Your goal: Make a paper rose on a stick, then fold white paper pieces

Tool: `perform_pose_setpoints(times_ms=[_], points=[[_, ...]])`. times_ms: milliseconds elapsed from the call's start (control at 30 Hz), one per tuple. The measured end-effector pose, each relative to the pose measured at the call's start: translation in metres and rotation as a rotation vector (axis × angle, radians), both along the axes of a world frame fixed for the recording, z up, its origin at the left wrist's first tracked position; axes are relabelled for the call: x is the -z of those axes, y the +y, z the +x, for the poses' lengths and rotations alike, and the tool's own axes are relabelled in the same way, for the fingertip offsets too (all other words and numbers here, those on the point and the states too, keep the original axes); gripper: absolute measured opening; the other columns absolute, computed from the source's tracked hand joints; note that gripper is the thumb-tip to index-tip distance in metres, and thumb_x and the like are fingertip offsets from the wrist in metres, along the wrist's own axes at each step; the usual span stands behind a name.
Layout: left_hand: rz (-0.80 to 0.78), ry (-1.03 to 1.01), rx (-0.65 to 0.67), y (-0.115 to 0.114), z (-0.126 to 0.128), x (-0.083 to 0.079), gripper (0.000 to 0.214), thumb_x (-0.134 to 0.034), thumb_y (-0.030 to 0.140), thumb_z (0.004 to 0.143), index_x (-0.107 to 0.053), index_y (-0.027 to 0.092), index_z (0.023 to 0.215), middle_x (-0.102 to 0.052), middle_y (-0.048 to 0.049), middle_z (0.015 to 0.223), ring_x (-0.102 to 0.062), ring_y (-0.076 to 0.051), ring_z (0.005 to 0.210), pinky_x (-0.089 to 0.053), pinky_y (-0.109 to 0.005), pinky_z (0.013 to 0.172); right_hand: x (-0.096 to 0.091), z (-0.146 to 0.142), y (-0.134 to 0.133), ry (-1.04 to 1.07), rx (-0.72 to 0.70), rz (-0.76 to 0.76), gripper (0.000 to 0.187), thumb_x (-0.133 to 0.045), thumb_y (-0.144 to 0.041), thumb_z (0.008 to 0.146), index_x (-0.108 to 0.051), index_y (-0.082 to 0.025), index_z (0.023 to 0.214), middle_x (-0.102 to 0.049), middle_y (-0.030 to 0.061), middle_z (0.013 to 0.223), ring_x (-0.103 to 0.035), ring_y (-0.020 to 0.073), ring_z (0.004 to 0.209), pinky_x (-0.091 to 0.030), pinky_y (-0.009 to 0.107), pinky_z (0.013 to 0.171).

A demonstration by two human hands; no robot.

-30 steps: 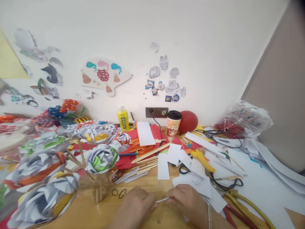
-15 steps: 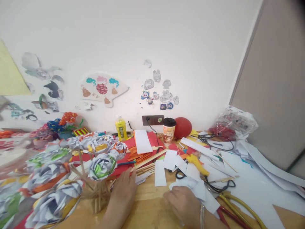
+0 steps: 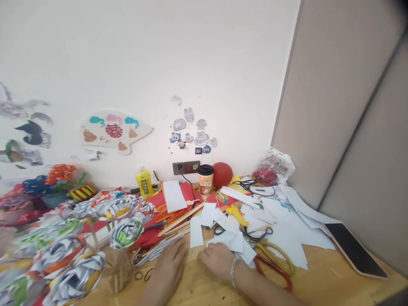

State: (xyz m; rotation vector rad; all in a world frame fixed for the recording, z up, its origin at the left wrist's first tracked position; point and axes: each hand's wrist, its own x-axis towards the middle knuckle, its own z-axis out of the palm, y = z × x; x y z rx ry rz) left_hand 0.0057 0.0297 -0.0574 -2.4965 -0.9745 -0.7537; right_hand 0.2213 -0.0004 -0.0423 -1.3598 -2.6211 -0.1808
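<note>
My left hand point(image 3: 168, 265) lies on the wooden table with its fingers stretched out, beside a stack of narrow white paper strips point(image 3: 162, 248). My right hand point(image 3: 218, 261) rests a little to the right, fingers curled in; whether anything is inside them is hidden. A silver bracelet point(image 3: 234, 272) circles that wrist. Loose white paper pieces point(image 3: 229, 240) lie just beyond the right hand. Scissors with red and yellow handles point(image 3: 276, 255) lie to its right, close to the forearm. Two small dark rings point(image 3: 138, 275) sit left of my left hand.
Folded paper flowers point(image 3: 76, 276) on sticks crowd the left side. Behind are wooden sticks point(image 3: 178, 223), a yellow glue gun point(image 3: 237, 216), a lidded cup point(image 3: 205, 180), a red balloon point(image 3: 222, 174) and a yellow bottle point(image 3: 144, 182). A phone point(image 3: 355, 248) lies at the right edge.
The view has turned right, so the wall and table things sit farther left and the phone has come into view. My hands are closer together.
</note>
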Motion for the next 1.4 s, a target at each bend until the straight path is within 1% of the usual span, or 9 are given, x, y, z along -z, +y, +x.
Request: perform_pose_setpoints(times_ms=[167,333,467,767,867,933,1033,1267,1400], points=[[-0.115,-0.027,-0.091,-0.005,-0.002,-0.013,0.034,-0.031,0.020,0.090,-0.065,0.019,0.088,-0.068,-0.0067,0.075,-0.063,-0.019,0.069,-0.051,-0.031,0.064,-0.029,0.017,-0.030,0.238,0.227,0.023,0.026,-0.047,-0.017,0.087,-0.052,-0.018,0.112,-0.064,0.0072,0.098,-0.057,0.0204,0.090,-0.044,0.030,0.073],[-0.290,0.041,-0.227,-0.011,-0.003,-0.023,0.036,-0.028,0.027,0.093,-0.063,0.020,0.088,-0.069,-0.0046,0.070,-0.065,-0.019,0.066,-0.045,-0.027,0.059,0.000,0.027,-0.063,0.428,0.334,-0.071,0.037,-0.061,-0.018,0.075,-0.058,-0.017,0.112,-0.056,0.0086,0.124,-0.046,0.0267,0.113,-0.036,0.040,0.098],[-0.319,0.114,-0.252,-0.013,0.002,-0.028,0.038,-0.027,0.028,0.093,-0.062,0.019,0.083,-0.068,-0.0045,0.070,-0.065,-0.019,0.068,-0.041,-0.025,0.060,0.015,0.023,-0.067,0.479,0.325,-0.064,0.027,-0.055,-0.010,0.076,-0.065,-0.019,0.099,-0.061,0.0060,0.117,-0.051,0.0228,0.109,-0.037,0.039,0.098],[-0.303,0.122,-0.234,-0.011,0.001,-0.024,0.039,-0.027,0.025,0.092,-0.062,0.016,0.078,-0.067,-0.0073,0.069,-0.064,-0.021,0.067,-0.045,-0.029,0.062,0.000,0.026,-0.069,0.587,0.220,0.046,0.027,-0.051,-0.005,0.078,-0.062,-0.017,0.100,-0.066,0.0078,0.102,-0.057,0.0213,0.095,-0.047,0.038,0.086],[-0.233,0.071,-0.144,-0.015,0.003,-0.023,0.030,-0.034,0.025,0.091,-0.058,0.017,0.107,-0.068,-0.0095,0.091,-0.063,-0.021,0.085,-0.048,-0.031,0.073,0.002,0.026,-0.068,0.614,0.132,0.058,0.028,-0.048,-0.007,0.080,-0.060,-0.019,0.103,-0.064,0.0087,0.106,-0.056,0.0211,0.099,-0.046,0.040,0.088],[-0.125,0.037,0.043,-0.020,0.010,-0.023,0.033,-0.040,0.028,0.090,-0.049,0.019,0.120,-0.065,-0.0104,0.106,-0.060,-0.021,0.098,-0.047,-0.032,0.083,0.003,0.025,-0.067,0.589,0.044,0.019,0.029,-0.049,-0.007,0.079,-0.061,-0.019,0.103,-0.064,0.0080,0.109,-0.055,0.0204,0.102,-0.045,0.039,0.090],[-0.019,0.055,0.325,-0.028,0.023,-0.023,0.023,-0.038,0.025,0.093,-0.057,0.024,0.107,-0.067,-0.0039,0.100,-0.060,-0.017,0.093,-0.046,-0.031,0.084,0.003,0.023,-0.065,0.550,0.015,-0.035,0.034,-0.053,-0.007,0.075,-0.061,-0.019,0.105,-0.062,0.0066,0.115,-0.052,0.0201,0.106,-0.042,0.036,0.094],[-0.017,0.040,0.292,-0.033,0.028,-0.020,0.026,-0.039,0.022,0.093,-0.059,0.018,0.077,-0.061,-0.0012,0.071,-0.056,-0.015,0.068,-0.044,-0.026,0.065,0.004,0.022,-0.066,0.528,0.072,-0.056,0.032,-0.070,-0.026,0.066,-0.063,-0.020,0.097,-0.065,0.0043,0.106,-0.053,0.0233,0.097,-0.043,0.036,0.087],[-0.014,-0.032,0.282,-0.031,0.027,-0.012,0.031,-0.035,0.019,0.094,-0.057,0.018,0.072,-0.059,-0.0006,0.068,-0.054,-0.014,0.066,-0.044,-0.025,0.063,0.024,0.023,-0.056,0.522,0.066,0.084,0.014,-0.063,-0.013,0.071,-0.063,-0.021,0.084,-0.067,0.0004,0.095,-0.055,0.0187,0.088,-0.044,0.031,0.081]])
